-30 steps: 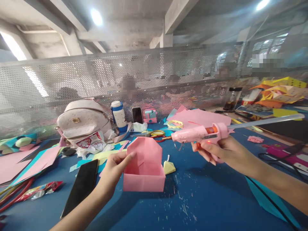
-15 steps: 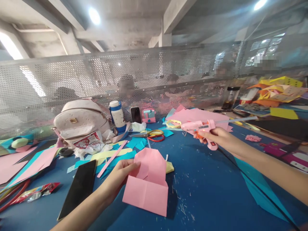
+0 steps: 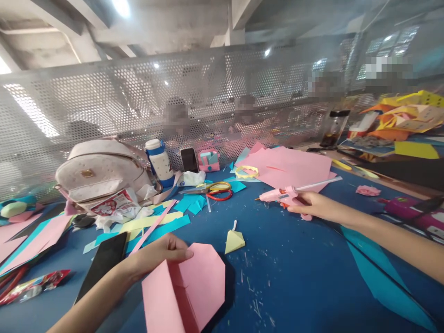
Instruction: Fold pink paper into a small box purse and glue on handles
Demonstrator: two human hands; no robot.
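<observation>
Pinched between the thumb and fingers of my left hand is a folded piece of pink paper, with an angled top flap and a pocket-like fold facing left. My right hand grips a pink hot glue gun above the blue table. Its nozzle points left, and a clear glue stick sticks out of its back. A small pale yellow folded paper piece with a white stem lies between my hands. The glue gun and the pink paper are apart.
A backpack, a bottle and an upright phone stand at the back left. Scissors lie among blue and yellow scraps. Pink sheets are stacked behind the glue gun. A dark phone lies beside my left forearm. A black cord trails right.
My left hand has turned the pink paper and brought it lower and to the left, uncovering the yellow piece. The glue gun now sits lower, with its nozzle tipped downward. The view has shifted slightly.
</observation>
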